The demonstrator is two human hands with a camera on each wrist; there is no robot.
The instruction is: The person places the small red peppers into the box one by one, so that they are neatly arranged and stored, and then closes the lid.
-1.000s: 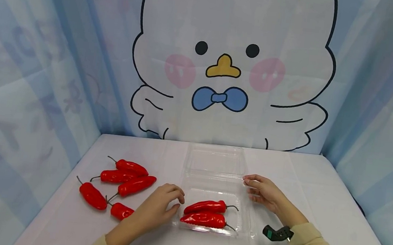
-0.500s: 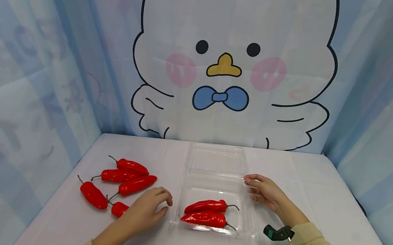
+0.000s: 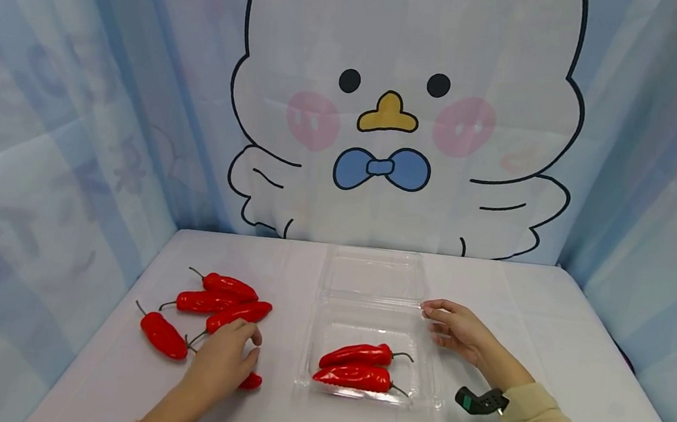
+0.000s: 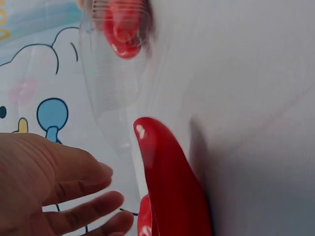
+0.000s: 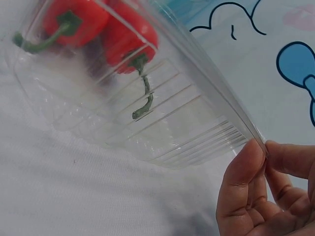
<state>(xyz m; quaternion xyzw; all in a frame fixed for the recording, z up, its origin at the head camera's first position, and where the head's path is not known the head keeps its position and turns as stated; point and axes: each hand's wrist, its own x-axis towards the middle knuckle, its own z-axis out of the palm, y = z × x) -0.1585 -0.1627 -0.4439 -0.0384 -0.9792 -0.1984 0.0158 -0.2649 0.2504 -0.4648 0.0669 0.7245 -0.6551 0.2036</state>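
Observation:
My left hand [image 3: 224, 358] hovers over a red chili pepper [image 3: 251, 382] on the table, covering most of it. In the left wrist view its fingers are loosely bent beside the pepper's [image 4: 170, 182] body, with a gap between. My right hand [image 3: 456, 332] pinches the edge of a clear plastic clamshell box [image 3: 363, 324] between thumb and forefinger, near the hinge. The box's lid [image 3: 375, 276] lies folded back behind it. Inside the base are two red peppers, one behind [image 3: 353, 357] and one in front [image 3: 351, 377], green stems pointing right.
Several more red peppers lie at the left: one at the outer left [image 3: 164, 336], and a cluster behind my left hand with a rear pepper [image 3: 229, 286] and a middle pepper [image 3: 203, 302]. A printed curtain [image 3: 388, 217] closes off the table's back.
My left hand has moved left, away from the box's left side to over the nearest loose pepper. My right hand stays at the box's edge. The peppers have not moved.

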